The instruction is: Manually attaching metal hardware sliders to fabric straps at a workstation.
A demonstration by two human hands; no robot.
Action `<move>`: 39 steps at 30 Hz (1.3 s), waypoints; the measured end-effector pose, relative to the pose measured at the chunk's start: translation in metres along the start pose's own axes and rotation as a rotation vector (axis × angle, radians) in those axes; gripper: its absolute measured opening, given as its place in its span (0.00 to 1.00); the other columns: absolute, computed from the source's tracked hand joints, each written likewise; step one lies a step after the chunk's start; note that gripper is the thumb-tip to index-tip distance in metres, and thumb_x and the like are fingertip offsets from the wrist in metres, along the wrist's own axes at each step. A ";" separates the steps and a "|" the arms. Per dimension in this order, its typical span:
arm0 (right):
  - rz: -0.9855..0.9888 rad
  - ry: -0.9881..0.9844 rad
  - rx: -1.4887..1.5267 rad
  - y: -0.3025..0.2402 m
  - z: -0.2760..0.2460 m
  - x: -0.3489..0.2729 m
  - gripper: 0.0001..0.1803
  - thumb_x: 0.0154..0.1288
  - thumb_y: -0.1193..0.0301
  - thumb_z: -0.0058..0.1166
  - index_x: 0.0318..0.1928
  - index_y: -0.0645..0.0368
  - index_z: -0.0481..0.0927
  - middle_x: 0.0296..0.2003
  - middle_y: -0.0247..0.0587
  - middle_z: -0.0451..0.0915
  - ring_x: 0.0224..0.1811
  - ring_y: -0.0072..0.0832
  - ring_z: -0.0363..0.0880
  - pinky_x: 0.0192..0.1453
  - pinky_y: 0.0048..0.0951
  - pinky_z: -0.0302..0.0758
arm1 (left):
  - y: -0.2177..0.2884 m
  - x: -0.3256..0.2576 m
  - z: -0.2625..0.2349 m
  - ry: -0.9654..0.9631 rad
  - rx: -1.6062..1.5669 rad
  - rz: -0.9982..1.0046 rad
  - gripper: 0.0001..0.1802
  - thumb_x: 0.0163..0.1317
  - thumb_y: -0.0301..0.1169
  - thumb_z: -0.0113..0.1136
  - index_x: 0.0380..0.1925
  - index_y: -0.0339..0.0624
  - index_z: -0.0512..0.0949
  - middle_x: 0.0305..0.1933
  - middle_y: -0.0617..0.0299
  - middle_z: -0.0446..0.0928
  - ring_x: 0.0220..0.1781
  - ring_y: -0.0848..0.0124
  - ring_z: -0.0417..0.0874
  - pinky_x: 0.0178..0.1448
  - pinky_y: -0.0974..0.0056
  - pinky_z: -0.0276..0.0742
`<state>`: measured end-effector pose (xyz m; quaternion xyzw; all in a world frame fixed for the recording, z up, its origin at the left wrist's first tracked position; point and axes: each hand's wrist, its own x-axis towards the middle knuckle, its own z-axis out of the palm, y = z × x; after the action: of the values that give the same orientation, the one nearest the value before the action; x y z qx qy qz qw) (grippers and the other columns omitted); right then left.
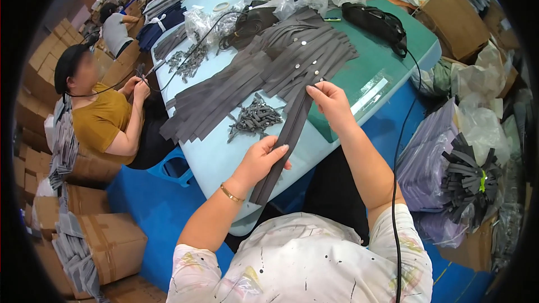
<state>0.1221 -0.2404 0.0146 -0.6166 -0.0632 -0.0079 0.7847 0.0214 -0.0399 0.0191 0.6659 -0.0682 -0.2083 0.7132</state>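
Head view: left hand [259,160] grips a long dark grey fabric strap [283,143] abt midway, fingers [276,150] curled over it, thumb side hidden under the strap. Right hand [331,101] holds the strap's upper end, fingertips pressed together in a pinch on it. Strap runs diagonally from the pinch down past the rounded edge of the pale blue desk [208,157]; its lower end hangs off the desk front, over the lap.

Behind the hands, a fanned heap of matching grey straps [264,73] w/ small silver snaps covers the desk centre. Just left of the held strap lies a small pile of dark grey plastic clips [255,118]; a 2nd, similar pile farther back is too small to make out. Green mat [370,67] sits under the right hand's side.

At left, another person in a mustard top [101,120] works at the same desk; what their hands hold can't be made out. Cardboard boxes [106,241] partly cut off by the dark rim.
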 end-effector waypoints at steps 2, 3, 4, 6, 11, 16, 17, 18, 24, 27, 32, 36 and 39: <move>0.034 -0.012 -0.040 -0.007 -0.008 0.013 0.10 0.60 0.65 0.58 0.28 0.56 0.76 0.18 0.22 0.67 0.18 0.10 0.61 0.21 0.14 0.56 | 0.016 0.011 0.002 0.019 0.000 -0.079 0.09 0.66 0.34 0.51 0.37 0.39 0.71 0.28 0.62 0.76 0.29 0.77 0.79 0.33 0.73 0.75; 0.028 0.046 -0.045 -0.006 -0.015 0.021 0.10 0.60 0.64 0.58 0.28 0.55 0.75 0.18 0.22 0.67 0.18 0.10 0.61 0.21 0.14 0.56 | 0.021 0.022 0.003 0.006 0.005 -0.104 0.12 0.65 0.34 0.51 0.42 0.38 0.69 0.31 0.60 0.77 0.31 0.75 0.80 0.34 0.73 0.75; 0.021 0.103 -0.048 -0.006 -0.022 0.031 0.10 0.60 0.64 0.58 0.28 0.55 0.75 0.18 0.22 0.68 0.18 0.10 0.62 0.21 0.14 0.57 | 0.023 0.033 0.005 0.008 0.004 -0.091 0.12 0.65 0.34 0.51 0.42 0.38 0.69 0.31 0.60 0.77 0.31 0.75 0.80 0.34 0.73 0.75; -0.008 0.113 -0.041 -0.003 -0.041 0.060 0.10 0.60 0.63 0.58 0.27 0.55 0.75 0.18 0.23 0.69 0.18 0.11 0.63 0.20 0.15 0.58 | 0.020 0.057 0.004 0.090 0.078 0.032 0.17 0.65 0.33 0.52 0.49 0.34 0.66 0.32 0.57 0.79 0.29 0.72 0.80 0.34 0.70 0.75; -0.048 0.311 -0.289 -0.013 -0.086 0.119 0.17 0.59 0.63 0.58 0.43 0.63 0.77 0.29 0.34 0.79 0.23 0.17 0.74 0.24 0.20 0.69 | 0.017 0.080 -0.012 0.365 0.684 0.369 0.24 0.55 0.30 0.59 0.52 0.39 0.66 0.47 0.51 0.73 0.52 0.59 0.73 0.54 0.59 0.70; -0.078 0.311 -0.516 -0.001 -0.094 0.106 0.27 0.60 0.67 0.57 0.57 0.63 0.67 0.38 0.42 0.79 0.28 0.22 0.78 0.30 0.23 0.74 | 0.006 0.052 -0.081 0.799 1.009 0.578 0.17 0.49 0.26 0.61 0.42 0.42 0.74 0.42 0.55 0.74 0.47 0.57 0.73 0.53 0.58 0.68; -0.186 0.240 -0.566 0.012 -0.090 0.099 0.26 0.59 0.69 0.57 0.57 0.62 0.68 0.38 0.41 0.78 0.28 0.22 0.78 0.31 0.22 0.74 | 0.000 0.044 -0.104 0.908 1.116 0.505 0.17 0.49 0.27 0.62 0.41 0.42 0.74 0.41 0.56 0.73 0.46 0.57 0.73 0.52 0.58 0.68; -0.294 0.171 -0.613 0.021 -0.088 0.091 0.25 0.58 0.71 0.58 0.56 0.61 0.69 0.38 0.41 0.78 0.29 0.21 0.77 0.33 0.22 0.73 | -0.001 0.036 -0.118 1.012 1.225 0.447 0.16 0.48 0.28 0.63 0.39 0.42 0.74 0.41 0.57 0.73 0.47 0.57 0.72 0.51 0.57 0.67; -0.409 -0.096 -0.571 0.022 0.006 0.008 0.22 0.55 0.77 0.59 0.52 0.57 0.73 0.42 0.39 0.74 0.26 0.19 0.69 0.33 0.21 0.71 | -0.006 0.018 -0.154 1.072 1.401 0.214 0.14 0.47 0.29 0.65 0.36 0.45 0.75 0.39 0.59 0.74 0.46 0.59 0.73 0.50 0.57 0.67; -0.384 -0.150 -0.507 0.019 0.028 -0.018 0.18 0.55 0.77 0.58 0.49 0.59 0.75 0.40 0.37 0.74 0.26 0.18 0.70 0.31 0.19 0.70 | -0.007 0.019 -0.162 0.985 1.487 0.251 0.13 0.46 0.29 0.67 0.32 0.45 0.75 0.37 0.60 0.74 0.45 0.59 0.73 0.47 0.56 0.67; -0.363 -0.254 -0.450 0.014 0.051 -0.037 0.11 0.57 0.78 0.58 0.41 0.59 0.78 0.37 0.34 0.74 0.25 0.17 0.69 0.28 0.18 0.69 | -0.012 0.019 -0.168 1.023 1.393 0.247 0.13 0.46 0.29 0.66 0.31 0.43 0.74 0.36 0.59 0.73 0.44 0.59 0.73 0.47 0.56 0.66; -0.306 -0.302 -0.398 0.023 0.058 -0.037 0.10 0.58 0.77 0.57 0.42 0.60 0.78 0.35 0.33 0.74 0.24 0.16 0.69 0.28 0.18 0.68 | -0.002 0.016 -0.164 1.010 1.454 0.280 0.12 0.48 0.29 0.65 0.31 0.44 0.72 0.34 0.59 0.74 0.43 0.59 0.73 0.47 0.55 0.66; -0.068 -0.410 -0.240 0.025 0.067 -0.038 0.09 0.61 0.74 0.56 0.43 0.59 0.79 0.36 0.32 0.77 0.28 0.15 0.72 0.30 0.17 0.68 | 0.007 0.010 -0.158 1.023 1.463 0.434 0.08 0.51 0.27 0.61 0.31 0.44 0.72 0.32 0.59 0.74 0.40 0.59 0.74 0.45 0.55 0.66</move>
<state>0.0808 -0.1717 0.0018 -0.6915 -0.2407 0.0835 0.6759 0.0905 0.1020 0.0076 0.9348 0.0172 0.3453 0.0808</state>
